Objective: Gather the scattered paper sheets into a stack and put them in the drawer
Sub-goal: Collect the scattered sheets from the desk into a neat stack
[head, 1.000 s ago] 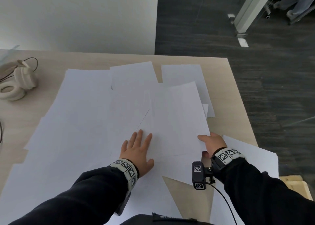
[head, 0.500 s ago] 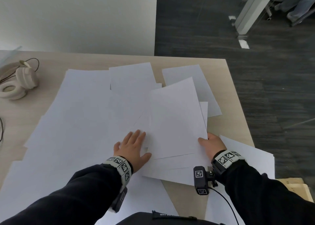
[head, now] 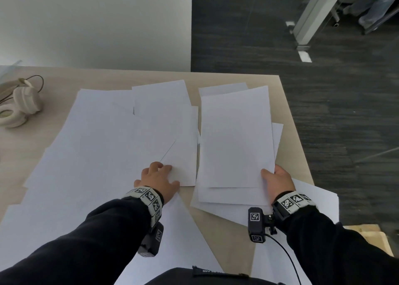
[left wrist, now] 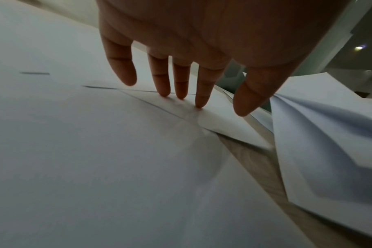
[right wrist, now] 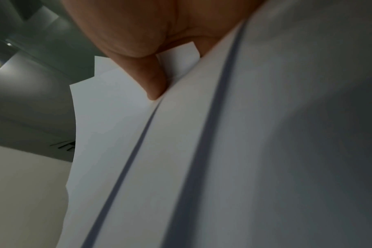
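Note:
Several white paper sheets (head: 103, 146) lie spread and overlapping across the wooden desk (head: 289, 120). My right hand (head: 277, 182) pinches the near right corner of a small stack of sheets (head: 235, 142), thumb on top, and the stack sits lifted at the desk's right side. The right wrist view shows the thumb (right wrist: 153, 78) pressed on the sheets (right wrist: 181, 151). My left hand (head: 158, 180) rests on the spread sheets just left of the stack, its fingertips (left wrist: 199, 102) pressing down on a sheet (left wrist: 214, 117). No drawer is in view.
Cream headphones (head: 18, 107) with a cable lie at the desk's far left. More sheets (head: 317, 200) lie under my right wrist at the desk's near right corner. Dark floor (head: 323, 112) runs beyond the right edge; a wooden surface (head: 371, 235) sits lower right.
My right hand has pulled the small stack to the right, away from the spread sheets, and turned it straighter. My left hand's fingers have drawn in while it stays on the sheets.

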`<action>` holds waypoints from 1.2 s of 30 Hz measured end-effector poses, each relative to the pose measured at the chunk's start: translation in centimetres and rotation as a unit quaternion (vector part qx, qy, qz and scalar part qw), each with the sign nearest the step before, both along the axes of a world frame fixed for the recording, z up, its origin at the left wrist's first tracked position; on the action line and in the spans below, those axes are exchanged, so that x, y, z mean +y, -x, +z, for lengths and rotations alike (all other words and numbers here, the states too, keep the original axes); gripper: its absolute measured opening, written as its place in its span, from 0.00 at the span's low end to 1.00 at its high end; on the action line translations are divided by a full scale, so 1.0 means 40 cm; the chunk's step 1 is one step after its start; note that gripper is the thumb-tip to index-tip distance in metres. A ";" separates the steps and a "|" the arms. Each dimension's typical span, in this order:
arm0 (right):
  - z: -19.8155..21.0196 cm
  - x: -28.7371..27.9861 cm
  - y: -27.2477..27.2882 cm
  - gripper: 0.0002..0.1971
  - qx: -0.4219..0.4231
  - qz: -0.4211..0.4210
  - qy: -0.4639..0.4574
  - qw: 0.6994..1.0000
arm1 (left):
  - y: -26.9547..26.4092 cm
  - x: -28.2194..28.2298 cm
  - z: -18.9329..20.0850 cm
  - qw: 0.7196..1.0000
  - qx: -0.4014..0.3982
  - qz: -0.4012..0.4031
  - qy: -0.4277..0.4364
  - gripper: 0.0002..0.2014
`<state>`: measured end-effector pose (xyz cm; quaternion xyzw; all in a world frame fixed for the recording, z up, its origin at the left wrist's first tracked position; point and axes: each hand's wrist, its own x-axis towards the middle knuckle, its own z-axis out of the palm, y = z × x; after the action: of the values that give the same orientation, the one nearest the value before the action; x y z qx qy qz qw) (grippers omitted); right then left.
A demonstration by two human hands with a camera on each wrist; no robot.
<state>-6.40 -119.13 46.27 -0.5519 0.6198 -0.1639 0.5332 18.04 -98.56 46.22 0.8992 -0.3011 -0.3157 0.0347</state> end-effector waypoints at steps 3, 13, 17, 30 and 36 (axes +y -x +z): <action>-0.005 -0.010 0.005 0.08 -0.025 -0.034 -0.002 0.999 | -0.002 -0.006 0.004 0.999 0.001 0.038 0.008 0.26; -0.017 0.016 -0.078 0.10 -0.074 0.098 -0.091 0.988 | 0.004 -0.070 0.014 0.859 0.370 0.279 0.218 0.23; -0.012 0.013 -0.133 0.06 -0.035 0.162 -0.062 0.984 | -0.024 -0.037 -0.023 0.842 0.366 0.342 0.202 0.09; -0.059 -0.110 -0.249 0.44 0.360 0.321 0.137 0.865 | -0.118 0.055 -0.058 0.817 0.249 0.471 0.220 0.06; -0.064 -0.090 -0.263 0.40 0.385 0.314 0.148 0.855 | -0.108 0.054 -0.046 0.811 0.260 0.472 0.228 0.11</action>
<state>4.14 -122.72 43.71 -0.8085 0.5381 0.1478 0.1868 22.34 -96.38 44.40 0.7813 0.1178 -0.4049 0.4602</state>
